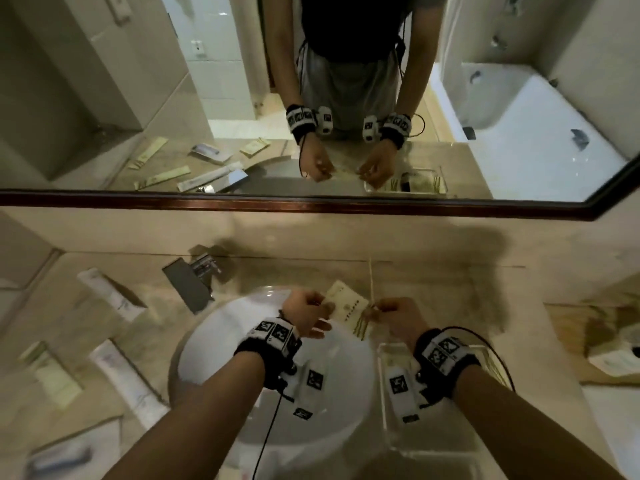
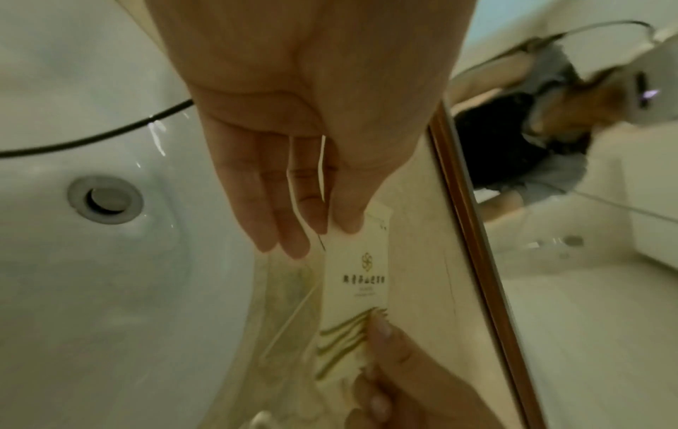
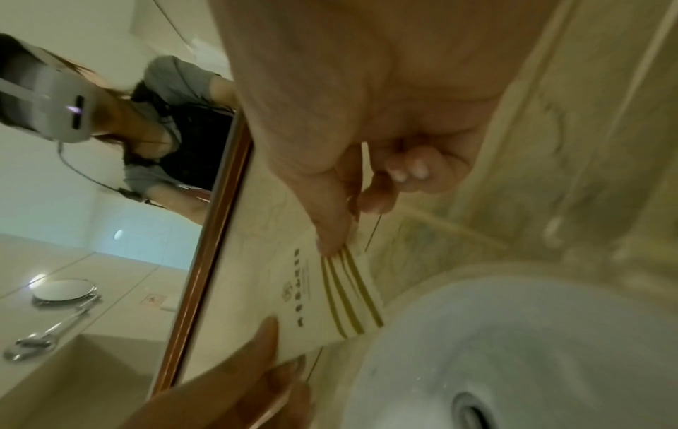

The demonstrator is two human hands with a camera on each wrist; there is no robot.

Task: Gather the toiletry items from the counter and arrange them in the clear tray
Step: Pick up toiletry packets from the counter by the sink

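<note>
From the head view, your left hand (image 1: pixel 306 311) and right hand (image 1: pixel 398 315) hold one cream sachet (image 1: pixel 348 311) between them, above the back rim of the sink (image 1: pixel 242 341). Its long axis runs from 10 o'clock to 4 o'clock: the plain end sits in your left fingers, the gold-striped end in your right. The clear tray (image 1: pixel 478 441) lies at 5 o'clock from the sachet, under your right wrist, beside the sink. More packets lie on the counter (image 1: pixel 450 282) to the left, a white tube (image 1: pixel 110 294) at 9 o'clock and a long white packet (image 1: pixel 128 379) at 8 o'clock. The mirror (image 1: pixel 311 98) above repeats your hands.

From the left wrist view, your left hand (image 2: pixel 293 130) pinches the sachet's (image 2: pixel 355 278) near end between thumb and straight fingers (image 2: pixel 264 203). The sachet's length runs from 12 to 6 o'clock, stripes at the far end, where your right thumb (image 2: pixel 385 336) presses on them. The sink's drain (image 2: pixel 104 200) is at 9 o'clock.

From the right wrist view, your right hand (image 3: pixel 366 130) grips the striped end of the sachet (image 3: pixel 330 296) with thumb and curled fingers (image 3: pixel 407 171). The sachet points toward 7 o'clock, where your left fingers hold the other end. The sink (image 3: pixel 532 348) fills the 5 o'clock corner.
</note>
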